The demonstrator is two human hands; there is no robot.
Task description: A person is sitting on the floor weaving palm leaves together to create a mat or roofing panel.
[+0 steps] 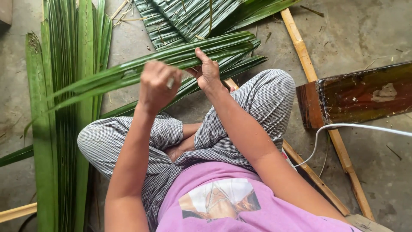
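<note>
- Head view: a seated person holds a long green palm leaf bundle [171, 60] above the crossed legs.
- Left hand [156, 86] is fisted around the leaves; a small pale object shows between its fingers, unclear what.
- Right hand [208, 71] pinches the leaves, thumb up.
- Judged step: folding or aligning leaflets; next needs steady tension.
- Loose leaves [64, 129] lie on the floor [369, 34], alongside a bamboo strip [300, 47].

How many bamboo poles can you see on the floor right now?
3: one long bamboo pole running from top centre to lower right, one pole beside the right knee, one pole end at lower left. Others may be hidden under leaves.
</note>
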